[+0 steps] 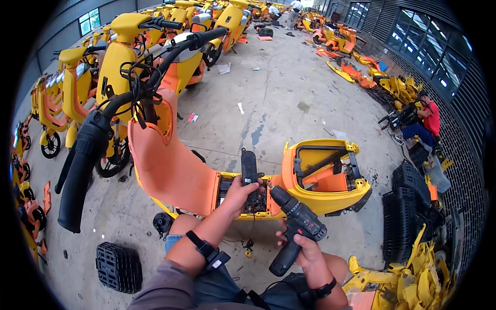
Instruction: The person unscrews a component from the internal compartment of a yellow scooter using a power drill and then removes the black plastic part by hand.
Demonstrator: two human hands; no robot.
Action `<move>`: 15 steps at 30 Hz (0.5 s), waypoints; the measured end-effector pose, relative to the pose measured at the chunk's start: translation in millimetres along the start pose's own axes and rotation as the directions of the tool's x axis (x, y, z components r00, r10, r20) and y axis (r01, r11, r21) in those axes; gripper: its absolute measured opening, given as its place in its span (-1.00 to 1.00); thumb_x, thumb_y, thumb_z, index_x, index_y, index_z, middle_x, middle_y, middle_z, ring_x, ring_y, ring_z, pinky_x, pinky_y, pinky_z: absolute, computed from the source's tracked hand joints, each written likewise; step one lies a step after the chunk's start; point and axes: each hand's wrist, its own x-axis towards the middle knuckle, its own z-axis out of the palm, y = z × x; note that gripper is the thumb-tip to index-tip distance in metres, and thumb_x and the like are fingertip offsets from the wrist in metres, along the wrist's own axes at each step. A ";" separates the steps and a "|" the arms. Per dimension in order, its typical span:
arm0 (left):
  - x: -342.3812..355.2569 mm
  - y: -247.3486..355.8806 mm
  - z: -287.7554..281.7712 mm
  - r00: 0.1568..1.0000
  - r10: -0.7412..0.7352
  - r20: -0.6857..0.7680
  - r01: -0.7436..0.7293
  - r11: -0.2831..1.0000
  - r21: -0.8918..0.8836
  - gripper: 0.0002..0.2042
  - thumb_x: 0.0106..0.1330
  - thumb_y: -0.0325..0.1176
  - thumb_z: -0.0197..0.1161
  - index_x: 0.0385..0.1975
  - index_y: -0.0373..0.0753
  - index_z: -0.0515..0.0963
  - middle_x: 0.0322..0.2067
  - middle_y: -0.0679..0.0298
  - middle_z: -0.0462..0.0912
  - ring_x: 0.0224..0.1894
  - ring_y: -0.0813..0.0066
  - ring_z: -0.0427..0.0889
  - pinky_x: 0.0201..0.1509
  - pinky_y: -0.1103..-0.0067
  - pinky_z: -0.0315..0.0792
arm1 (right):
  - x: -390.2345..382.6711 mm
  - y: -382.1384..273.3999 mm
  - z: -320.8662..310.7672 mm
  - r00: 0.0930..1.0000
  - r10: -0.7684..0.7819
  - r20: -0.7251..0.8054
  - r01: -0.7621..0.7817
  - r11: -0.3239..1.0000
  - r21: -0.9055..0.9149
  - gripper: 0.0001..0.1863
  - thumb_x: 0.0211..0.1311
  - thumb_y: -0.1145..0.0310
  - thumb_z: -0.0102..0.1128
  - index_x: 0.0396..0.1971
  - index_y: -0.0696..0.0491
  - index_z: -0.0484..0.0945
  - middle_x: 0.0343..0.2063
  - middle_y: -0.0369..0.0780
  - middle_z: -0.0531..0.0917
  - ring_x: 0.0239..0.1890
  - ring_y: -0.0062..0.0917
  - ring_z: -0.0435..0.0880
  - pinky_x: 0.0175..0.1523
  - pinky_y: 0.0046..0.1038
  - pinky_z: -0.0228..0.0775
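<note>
My left hand (241, 194) grips an oblong black part (249, 164) above the open compartment (227, 186) in the footboard of a partly dismantled yellow and orange scooter (170, 163). Exposed wires and components show in the compartment under that part. My right hand (301, 250) holds a black cordless drill (305, 222) low beside the scooter's yellow lower edge, its nose angled up and left toward the black part. The scooter's seat section (323, 204) is open, with an orange inner bin. Its black handlebar grip (76, 192) is at the left.
Rows of yellow scooters (103, 67) fill the left. A co-worker in red (429, 119) works at the right beside dark parts, and two people are far back. Stacked black trays (400, 222), yellow scrap panels (398, 279) and a black tray pile (119, 266) lie on the concrete floor (268, 103).
</note>
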 end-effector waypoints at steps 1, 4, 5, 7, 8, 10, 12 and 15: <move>-1.5 -1.2 1.7 0.998 0.024 0.056 -0.024 1.000 0.008 -0.67 0.29 -0.50 0.20 0.02 -0.29 0.32 -0.16 0.18 0.59 -0.20 0.37 0.65 -0.26 0.40 0.65 | -3.8 0.1 9.2 1.000 -0.012 0.029 0.011 0.999 0.032 -0.20 0.10 0.39 0.38 0.33 0.05 0.18 0.20 0.02 0.46 0.00 -0.24 0.63 -0.03 -0.24 0.55; -12.5 10.6 8.6 0.995 0.090 0.046 -0.092 0.995 0.043 -0.62 0.26 -0.52 0.26 0.03 -0.30 0.30 -0.23 0.20 0.59 -0.27 0.40 0.63 -0.20 0.45 0.64 | -6.2 -8.3 45.5 0.993 -0.017 0.115 -0.002 0.987 0.159 -0.15 0.06 0.33 0.39 0.35 0.08 0.15 0.23 0.07 0.42 -0.08 -0.26 0.67 -0.07 -0.21 0.57; -19.5 21.2 5.8 0.993 0.082 0.086 -0.091 0.990 0.107 -0.67 0.36 -0.36 0.25 -0.02 -0.28 0.27 -0.20 0.21 0.59 -0.18 0.43 0.65 -0.17 0.50 0.59 | -4.8 -9.3 53.3 0.988 -0.054 0.147 0.031 0.987 0.160 -0.12 0.05 0.33 0.37 0.38 0.08 0.11 0.22 0.08 0.43 -0.18 -0.31 0.67 -0.11 -0.25 0.56; -13.2 21.1 -10.6 0.994 -0.020 0.105 0.030 0.995 -0.097 -0.66 0.43 -0.12 0.13 -0.04 -0.27 0.35 -0.22 0.22 0.61 -0.19 0.44 0.66 -0.19 0.49 0.59 | -2.2 -5.7 56.4 0.972 -0.105 0.212 0.064 0.979 0.193 -0.07 0.00 0.33 0.35 0.40 0.09 0.08 0.19 0.11 0.46 -0.33 -0.38 0.67 -0.19 -0.31 0.54; -9.4 21.7 -16.6 0.990 -0.063 0.124 0.088 0.975 -0.204 -0.60 0.47 0.00 0.07 -0.05 -0.26 0.38 -0.24 0.23 0.62 -0.19 0.44 0.66 -0.20 0.49 0.58 | -1.7 -3.2 55.6 0.962 -0.120 0.245 0.064 0.972 0.224 -0.06 -0.05 0.33 0.35 0.39 0.10 0.09 0.17 0.13 0.47 -0.39 -0.40 0.66 -0.23 -0.34 0.52; -20.6 37.1 -5.2 0.989 -0.120 0.085 0.131 0.983 -0.131 -0.33 0.46 0.27 -0.24 -0.14 -0.29 0.56 -0.26 0.20 0.67 -0.21 0.42 0.67 -0.15 0.48 0.57 | -0.2 1.5 43.8 0.952 -0.095 0.290 0.012 0.961 0.275 -0.03 -0.10 0.33 0.35 0.38 0.12 0.09 0.14 0.15 0.49 -0.49 -0.43 0.63 -0.29 -0.38 0.50; -31.8 45.7 -2.8 0.992 -0.114 0.058 0.120 0.986 -0.120 -0.37 0.47 0.24 -0.20 -0.09 -0.28 0.53 -0.25 0.19 0.67 -0.21 0.41 0.67 -0.11 0.46 0.58 | 4.0 13.3 29.8 0.943 -0.001 0.332 -0.108 0.945 0.309 -0.01 -0.12 0.35 0.33 0.40 0.12 0.08 0.12 0.16 0.51 -0.57 -0.48 0.58 -0.33 -0.41 0.47; -43.9 44.2 -3.6 0.995 0.051 0.091 -0.042 0.995 -0.092 -0.40 0.48 0.18 -0.14 0.01 -0.33 0.47 -0.24 0.14 0.66 -0.22 0.39 0.68 -0.06 0.45 0.59 | 7.4 17.5 31.1 0.984 0.052 0.168 -0.086 0.975 0.202 -0.09 -0.08 0.36 0.28 0.36 0.15 0.09 -0.20 -0.03 0.58 -0.62 -0.52 0.53 -0.32 -0.37 0.48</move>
